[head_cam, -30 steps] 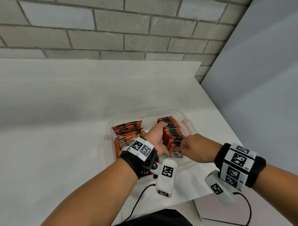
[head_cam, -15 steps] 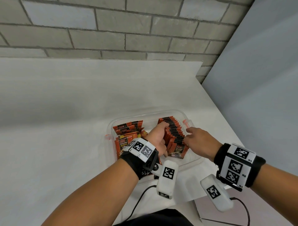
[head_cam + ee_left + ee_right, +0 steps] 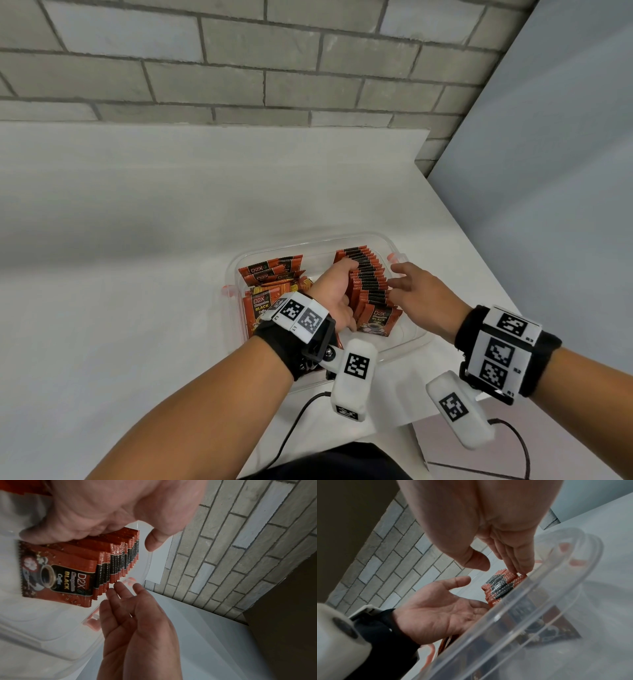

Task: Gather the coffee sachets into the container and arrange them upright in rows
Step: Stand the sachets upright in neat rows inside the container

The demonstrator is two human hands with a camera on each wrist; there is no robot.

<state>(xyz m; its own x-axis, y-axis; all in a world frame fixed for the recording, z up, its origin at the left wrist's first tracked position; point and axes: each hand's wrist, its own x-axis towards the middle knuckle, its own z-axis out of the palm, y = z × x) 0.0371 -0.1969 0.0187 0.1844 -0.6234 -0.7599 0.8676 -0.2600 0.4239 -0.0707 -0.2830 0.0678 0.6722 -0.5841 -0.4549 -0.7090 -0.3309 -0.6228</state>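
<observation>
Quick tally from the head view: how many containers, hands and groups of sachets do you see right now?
Clear container: 1
Upright sachet row, right side of container: 1
Loose sachet pile, left side: 1
Hands: 2, left hand and right hand, both open against the row
Total: 5

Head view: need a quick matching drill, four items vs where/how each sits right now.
Items
1. upright row of sachets
2. loose pile of sachets
3. left hand
4. right hand

Places or states
A. fingers straight, touching the right edge of the row, holding nothing
B. lying flat and jumbled in the left part of the container
C. flat against the left side of the row
D. standing on edge in the right part of the container

Pairs: 1-D, 2-B, 3-C, 4-A
</observation>
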